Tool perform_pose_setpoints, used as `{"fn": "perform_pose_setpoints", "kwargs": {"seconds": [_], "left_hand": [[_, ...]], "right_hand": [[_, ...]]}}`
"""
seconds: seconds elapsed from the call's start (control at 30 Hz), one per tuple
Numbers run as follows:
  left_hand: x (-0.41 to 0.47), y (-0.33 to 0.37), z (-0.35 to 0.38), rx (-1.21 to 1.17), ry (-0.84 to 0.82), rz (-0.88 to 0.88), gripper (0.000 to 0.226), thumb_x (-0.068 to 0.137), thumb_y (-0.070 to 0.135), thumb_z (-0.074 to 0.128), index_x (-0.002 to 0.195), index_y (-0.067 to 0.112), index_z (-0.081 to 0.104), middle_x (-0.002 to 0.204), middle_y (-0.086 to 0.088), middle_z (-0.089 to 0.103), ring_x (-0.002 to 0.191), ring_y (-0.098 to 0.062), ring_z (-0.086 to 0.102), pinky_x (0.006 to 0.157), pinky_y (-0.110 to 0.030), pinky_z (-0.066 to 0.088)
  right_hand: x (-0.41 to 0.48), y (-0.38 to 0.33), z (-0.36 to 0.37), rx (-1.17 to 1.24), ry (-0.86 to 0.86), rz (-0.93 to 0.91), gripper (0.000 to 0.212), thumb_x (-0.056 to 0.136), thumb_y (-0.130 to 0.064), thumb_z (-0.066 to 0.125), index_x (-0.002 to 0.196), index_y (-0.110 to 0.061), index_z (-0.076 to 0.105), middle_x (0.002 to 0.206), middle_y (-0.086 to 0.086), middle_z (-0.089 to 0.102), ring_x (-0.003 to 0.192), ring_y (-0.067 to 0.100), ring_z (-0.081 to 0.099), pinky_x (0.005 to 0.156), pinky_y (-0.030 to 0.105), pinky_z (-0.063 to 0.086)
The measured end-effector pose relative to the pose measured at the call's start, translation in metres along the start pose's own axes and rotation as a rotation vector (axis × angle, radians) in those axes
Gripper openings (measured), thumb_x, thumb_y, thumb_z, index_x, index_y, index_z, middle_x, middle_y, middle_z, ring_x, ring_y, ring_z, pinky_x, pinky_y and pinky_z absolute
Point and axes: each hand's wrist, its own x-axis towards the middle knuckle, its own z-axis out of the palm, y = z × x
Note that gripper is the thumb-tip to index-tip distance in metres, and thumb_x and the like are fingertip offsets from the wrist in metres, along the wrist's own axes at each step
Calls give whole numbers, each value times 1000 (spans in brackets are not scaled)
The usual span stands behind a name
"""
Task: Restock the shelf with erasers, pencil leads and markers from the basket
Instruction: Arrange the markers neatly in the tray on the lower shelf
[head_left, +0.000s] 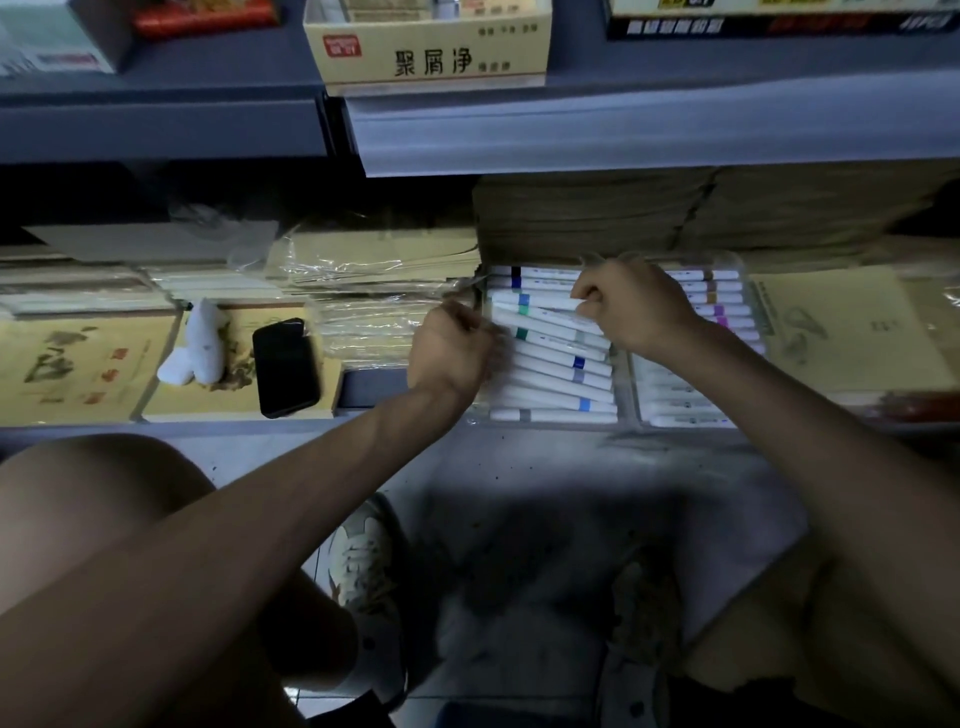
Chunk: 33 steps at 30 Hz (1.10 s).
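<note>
White markers (558, 364) with coloured bands lie in rows in a clear tray (626, 395) on the low shelf. My right hand (636, 306) is curled over the tray's middle, fingers closed on the end of one white marker (540, 301) that lies across the upper rows. My left hand (449, 348) is a blurred fist at the tray's left edge; what it holds cannot be made out. More markers (719, 299) with brown and purple bands fill the right half. A yellow eraser box (431, 47) stands on the shelf above. No basket is in view.
A black phone (284, 366) and a white cloth lump (200, 345) lie on yellow booklets (72, 369) at the left. Wrapped paper packs (363, 275) sit beside the tray, brown paper stacks (675, 213) behind it. My knee and shoe are on the tiled floor below.
</note>
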Motion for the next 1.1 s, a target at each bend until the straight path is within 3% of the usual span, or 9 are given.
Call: {"fn": "perform_pose_setpoints", "kwargs": {"seconds": [0.23, 0.33, 0.4, 0.47, 0.63, 0.73, 0.87, 1.0, 1.1], "left_hand": [[5, -3, 8, -270, 49, -188, 7, 97, 13, 61, 102, 9, 63, 61, 0, 59, 28, 0, 47, 32, -16, 36], [2, -2, 9, -253, 77, -164, 12, 96, 10, 57, 100, 5, 67, 63, 1, 59, 34, -1, 49, 33, -14, 34], [1, -2, 10, -275, 64, -166, 9, 96, 8, 58, 99, 7, 66, 66, 3, 59, 41, -1, 51, 34, -12, 34], [1, -1, 11, -275, 65, -170, 6, 96, 10, 59, 98, 10, 65, 69, 4, 60, 50, -3, 53, 35, -11, 35], [3, -5, 11, -337, 38, -209, 4, 96, 12, 64, 99, 12, 65, 71, 1, 62, 50, -9, 52, 35, -15, 38], [5, -7, 11, -353, 28, -227, 4, 96, 12, 66, 99, 13, 65, 71, 1, 63, 42, -5, 52, 35, -16, 37], [9, -10, 12, -387, 25, -271, 4, 96, 11, 66, 97, 15, 65, 69, 0, 62, 30, 1, 45, 35, -15, 34], [9, -8, 11, -427, 17, -308, 5, 97, 12, 65, 101, 14, 67, 68, 2, 61, 36, -1, 49, 35, -13, 35], [8, -5, 10, -493, -13, -336, 5, 98, 9, 66, 102, 11, 68, 70, 1, 62, 49, -9, 52, 35, -13, 36]], "right_hand": [[7, -1, 0, 53, 16, 55, 19, 99, -15, 63, 117, -15, 72, 112, 10, 73, 105, 32, 67, 90, 44, 55], [3, -2, 1, 54, -29, 20, 16, 103, -13, 51, 117, -7, 55, 94, 10, 58, 86, 34, 58, 73, 39, 47], [-1, -5, 0, 81, -67, -22, 15, 105, -10, 44, 118, -3, 44, 81, 2, 44, 70, 21, 48, 64, 35, 32], [-5, -8, -1, 111, -71, -23, 12, 105, -15, 44, 115, -10, 40, 84, 1, 46, 69, 18, 45, 62, 34, 30], [-6, -13, 1, 184, -30, 33, 29, 90, -33, 75, 108, -12, 66, 106, 5, 61, 85, 23, 63, 72, 32, 44], [-5, -12, 4, 178, -43, 71, 44, 86, -31, 81, 121, -7, 70, 123, 8, 67, 111, 28, 65, 91, 40, 54], [-1, -4, 7, 210, -28, 63, 16, 88, -30, 77, 87, -14, 77, 89, 7, 74, 86, 23, 69, 81, 47, 58], [-1, -1, 6, 148, -61, 31, 16, 90, -31, 74, 92, -15, 78, 94, -1, 71, 83, 22, 66, 78, 42, 57], [-5, -3, 3, 56, -54, -55, 12, 93, -29, 70, 98, -19, 76, 82, 0, 68, 79, 23, 64, 70, 36, 53]]}}
